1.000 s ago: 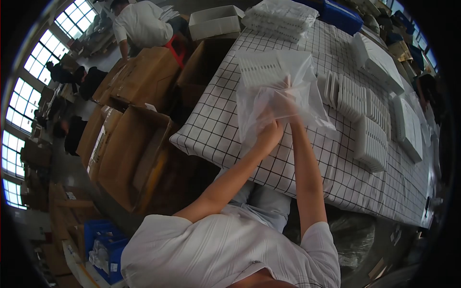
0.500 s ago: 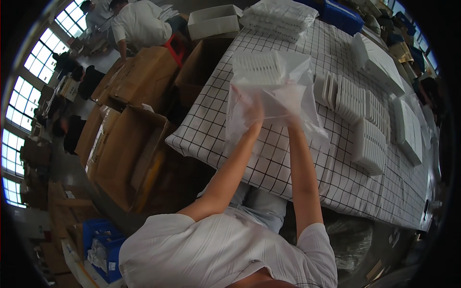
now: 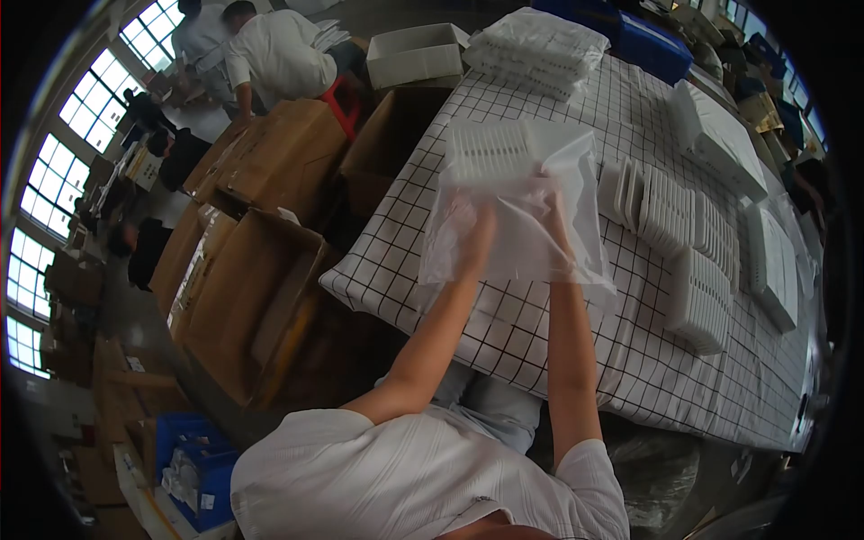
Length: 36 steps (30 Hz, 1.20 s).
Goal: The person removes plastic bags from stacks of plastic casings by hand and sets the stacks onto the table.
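A clear plastic bag (image 3: 571,243) lies on the checked cloth in front of me, its mouth toward my body. At its far end, a row of white slotted plastic pieces (image 3: 490,151) shows through the film. Both of my hands reach inside the bag. My left hand (image 3: 470,225) is just nearer to me than the row, its fingers stretched forward and apart. To the right, my right hand (image 3: 553,211) points forward with straight fingers, its tips close to the row's right side. The milky film blurs both hands, and I see nothing in their grip.
White slotted pieces (image 3: 661,202) stand in rows on the checked tablecloth (image 3: 513,324) at right, beside white packs (image 3: 715,135). Filled bags (image 3: 540,49) are stacked at the far end, near blue bins (image 3: 652,49). Open cardboard boxes (image 3: 243,297) stand at left; people (image 3: 279,54) work beyond.
The right hand has slid farther forward inside the bag, and the left has shifted slightly. The film is spread flatter over both hands. The whole view has tilted a little.
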Available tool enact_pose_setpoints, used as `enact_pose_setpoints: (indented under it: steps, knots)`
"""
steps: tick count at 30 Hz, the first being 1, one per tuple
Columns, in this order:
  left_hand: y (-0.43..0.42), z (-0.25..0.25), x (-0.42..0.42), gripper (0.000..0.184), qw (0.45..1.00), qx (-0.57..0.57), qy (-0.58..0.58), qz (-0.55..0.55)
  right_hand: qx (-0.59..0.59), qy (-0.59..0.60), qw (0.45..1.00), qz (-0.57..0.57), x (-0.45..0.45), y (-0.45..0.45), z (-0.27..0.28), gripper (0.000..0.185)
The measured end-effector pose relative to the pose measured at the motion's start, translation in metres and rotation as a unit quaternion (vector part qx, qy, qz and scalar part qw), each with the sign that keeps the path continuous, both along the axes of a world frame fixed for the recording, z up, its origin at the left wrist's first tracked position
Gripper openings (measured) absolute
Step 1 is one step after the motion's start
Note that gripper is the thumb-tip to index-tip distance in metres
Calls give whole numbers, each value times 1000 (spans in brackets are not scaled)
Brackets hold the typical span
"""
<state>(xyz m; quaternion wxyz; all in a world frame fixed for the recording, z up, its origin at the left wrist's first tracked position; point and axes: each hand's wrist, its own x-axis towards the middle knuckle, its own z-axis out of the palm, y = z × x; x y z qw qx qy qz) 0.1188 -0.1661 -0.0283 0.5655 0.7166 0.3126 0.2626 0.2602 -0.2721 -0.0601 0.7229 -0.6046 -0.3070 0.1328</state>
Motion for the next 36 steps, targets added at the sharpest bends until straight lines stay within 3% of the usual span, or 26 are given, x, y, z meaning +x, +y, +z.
enact_pose_setpoints:
  steps: [3, 5, 6, 8, 10, 11, 13, 14, 15, 17, 19, 20, 22, 23, 25, 26, 28, 29, 31, 32, 34, 36]
  knots:
    - [0, 12, -1, 68, 998, 52, 23, 20, 91, -96, 988, -74, -26, 2, 27, 59]
    - [0, 15, 0, 71, 997, 70, 3, 33, -89, -12, 981, -171, -46, -8, 72, 48]
    - [-1, 17, 0, 72, 996, 79, -7, 39, -91, -10, 981, -171, -40, -8, 59, 48]
    - [-7, 37, -10, 74, 995, 88, -17, 46, -86, -169, 969, -159, -16, -3, 20, 50]
    - [-17, 79, -36, 77, 992, -72, -102, -34, -47, -101, 981, -156, -14, -1, 14, 53]
    - [-13, 85, -39, 77, 992, -74, -101, -35, -6, -35, 988, -153, -14, -2, 13, 57]
    - [-5, 96, -39, 64, 983, -32, 171, -58, -18, -34, 985, -169, -29, -3, 24, 63]
    - [-7, 101, -40, 64, 983, -31, 170, -60, -27, -32, 982, -182, -35, -3, 31, 70]
    - [-11, 107, -44, 63, 992, -42, 110, -39, -28, -32, 982, -184, -30, -4, 21, 70]
    - [-22, 118, -54, 62, 998, -66, -6, 5, -21, -4, 997, -81, -15, -8, -15, 82]
    - [-31, 121, -63, 62, 987, -91, -121, 47, -59, 21, 990, -127, -47, -8, 38, 85]
    - [-28, 104, -64, 62, 987, -95, -119, 42, -94, 45, 980, -172, -67, -7, 67, 88]
    - [-13, 59, -66, 54, 966, 127, -186, -126, -81, 39, 974, -210, -95, -10, 87, 87]
    - [-16, 58, -71, 54, 966, 124, -185, -131, -68, 33, 967, -243, -110, -13, 94, 86]
    - [-22, 56, -83, 57, 945, 258, -164, -118, -9, 59, 969, -238, -141, -20, 116, 79]
    - [-27, 52, -86, 57, 945, 256, -163, -121, 50, 84, 969, -227, -151, -25, 120, 72]
    - [-38, 42, -88, 59, 947, -6, -285, -147, 60, 103, 970, -213, -157, -30, 104, 72]
    - [-38, 39, -89, 59, 947, -8, -284, -149, 71, 121, 971, -195, -160, -33, 97, 72]
    - [-40, 39, -98, 56, 945, 230, -197, -128, 69, 146, 975, -151, -179, -49, 108, 74]
    - [-42, 40, -104, 56, 945, 228, -195, -131, 69, 168, 978, -104, -187, -54, 112, 77]
    - [-50, 60, -120, 46, 940, 299, -128, -106, 77, 152, 979, -116, -191, -54, 94, 74]
    - [-47, 61, -129, 46, 945, 287, -101, -117, 82, 137, 979, -128, -198, -58, 65, 71]
